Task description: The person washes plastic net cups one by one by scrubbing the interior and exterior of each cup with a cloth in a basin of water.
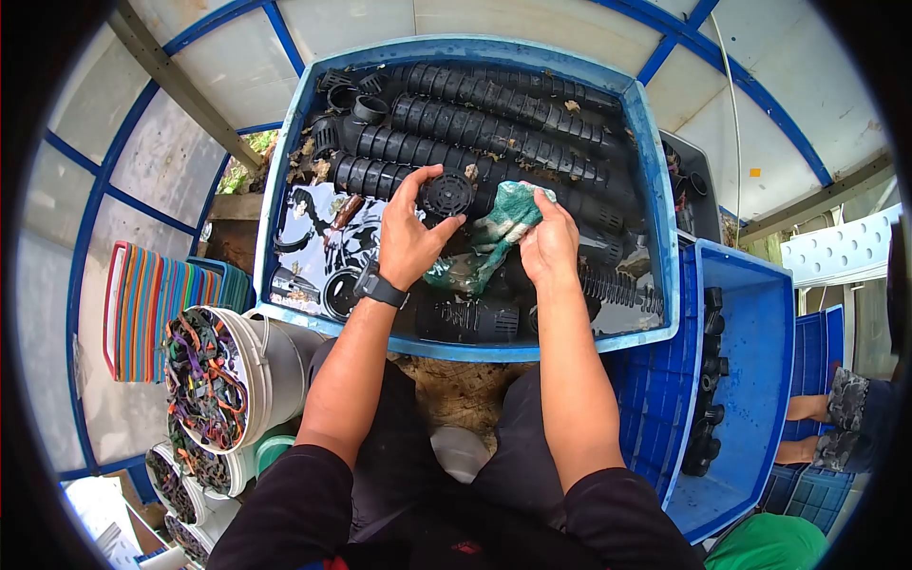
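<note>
My left hand [410,236], with a dark watch on its wrist, is closed on a small black slotted net pot [446,194], its round grated bottom facing me. To the right, my right hand [552,239] grips a wet green and white cloth [505,220], which hangs down toward the water. Both hands are over a blue tub [475,353] of dark water. Stacks of black net pots [494,123] lie in rows along its far half. A few loose net pots [369,108] sit at the far left corner. Leaf bits float among them.
At my left stand white buckets [285,366] filled with tangled coloured strips, beside a stack of coloured trays [157,313]. A blue crate [746,380] on the right holds several black pots [708,385]. Another person's legs [807,427] show at the far right.
</note>
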The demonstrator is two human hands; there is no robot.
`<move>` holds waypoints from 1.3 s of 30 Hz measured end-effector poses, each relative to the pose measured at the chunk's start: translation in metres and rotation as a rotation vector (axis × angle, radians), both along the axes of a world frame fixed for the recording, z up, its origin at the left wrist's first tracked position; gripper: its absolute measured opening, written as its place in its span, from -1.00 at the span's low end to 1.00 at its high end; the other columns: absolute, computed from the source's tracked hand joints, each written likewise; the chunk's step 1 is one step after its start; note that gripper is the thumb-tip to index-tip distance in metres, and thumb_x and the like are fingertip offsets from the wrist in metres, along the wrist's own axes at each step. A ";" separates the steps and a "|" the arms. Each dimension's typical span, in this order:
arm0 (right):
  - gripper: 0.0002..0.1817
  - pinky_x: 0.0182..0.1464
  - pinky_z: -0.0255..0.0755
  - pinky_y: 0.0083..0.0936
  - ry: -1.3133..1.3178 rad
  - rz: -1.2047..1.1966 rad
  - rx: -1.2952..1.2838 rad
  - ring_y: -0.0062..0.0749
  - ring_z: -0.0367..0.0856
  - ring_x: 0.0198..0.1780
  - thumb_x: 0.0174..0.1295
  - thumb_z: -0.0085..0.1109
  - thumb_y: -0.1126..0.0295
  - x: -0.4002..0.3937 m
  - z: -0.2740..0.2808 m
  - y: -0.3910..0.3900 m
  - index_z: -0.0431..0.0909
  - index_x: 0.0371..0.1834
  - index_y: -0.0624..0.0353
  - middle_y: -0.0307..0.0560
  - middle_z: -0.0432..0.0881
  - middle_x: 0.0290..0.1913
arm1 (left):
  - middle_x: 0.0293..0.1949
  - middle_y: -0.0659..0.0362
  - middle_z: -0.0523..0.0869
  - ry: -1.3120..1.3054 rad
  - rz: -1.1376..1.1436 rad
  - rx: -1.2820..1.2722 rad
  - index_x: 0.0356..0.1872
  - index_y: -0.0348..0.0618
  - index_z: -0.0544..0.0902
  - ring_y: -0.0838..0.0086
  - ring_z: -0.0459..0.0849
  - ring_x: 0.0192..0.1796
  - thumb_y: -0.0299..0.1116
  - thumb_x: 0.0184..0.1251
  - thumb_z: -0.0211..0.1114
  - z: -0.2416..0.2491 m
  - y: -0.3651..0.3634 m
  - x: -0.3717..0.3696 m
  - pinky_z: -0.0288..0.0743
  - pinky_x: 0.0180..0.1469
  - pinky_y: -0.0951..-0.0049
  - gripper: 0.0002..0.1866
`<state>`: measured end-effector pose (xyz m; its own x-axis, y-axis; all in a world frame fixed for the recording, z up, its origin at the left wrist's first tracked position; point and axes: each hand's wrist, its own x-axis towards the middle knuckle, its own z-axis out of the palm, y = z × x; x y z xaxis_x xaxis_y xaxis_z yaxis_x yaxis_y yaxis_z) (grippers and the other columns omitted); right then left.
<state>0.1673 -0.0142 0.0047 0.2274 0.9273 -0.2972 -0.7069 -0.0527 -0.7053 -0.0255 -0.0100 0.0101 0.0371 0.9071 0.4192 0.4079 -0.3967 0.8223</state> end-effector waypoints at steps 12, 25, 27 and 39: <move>-0.71 0.10 0.56 -0.22 0.095 -0.040 -0.138 -0.23 0.70 -0.01 0.54 -0.04 0.34 -0.001 -0.012 0.006 0.54 0.03 0.36 0.01 0.68 -0.02 | 0.27 0.03 0.57 -0.163 -0.212 -0.021 0.21 -0.26 0.44 0.32 0.55 0.33 -0.64 -0.04 0.51 0.002 -0.005 0.008 0.37 0.43 0.32 -0.31; -0.63 0.27 0.42 -0.35 0.323 0.563 0.203 -0.34 0.68 0.09 0.46 0.11 0.18 0.011 0.011 -0.012 0.57 0.10 0.26 -0.07 0.73 0.03 | 0.10 0.11 0.66 -0.379 -0.405 -0.315 0.32 -0.26 0.41 0.49 0.68 0.07 -0.54 0.15 0.54 0.007 -0.010 0.008 0.63 0.06 0.47 -0.30; -0.64 0.27 0.40 -0.40 0.098 0.639 0.287 -0.40 0.66 0.08 0.39 0.23 0.27 0.002 0.026 -0.022 0.58 0.13 0.28 -0.12 0.73 -0.01 | 0.04 0.15 0.67 -0.376 -0.395 -0.295 0.27 -0.28 0.43 0.52 0.68 0.03 -0.50 0.22 0.51 0.003 -0.013 0.006 0.62 0.03 0.50 -0.39; -0.79 -0.02 0.47 -0.52 -0.144 0.395 0.089 -0.63 0.59 -0.12 0.38 0.28 0.33 -0.015 0.002 -0.006 0.67 -0.07 0.23 -0.27 0.70 -0.14 | -0.07 -0.11 0.68 -0.071 -0.208 0.016 0.04 -0.37 0.57 0.07 0.70 0.03 -0.08 0.24 0.47 0.003 -0.003 0.008 0.55 -0.01 0.22 -0.44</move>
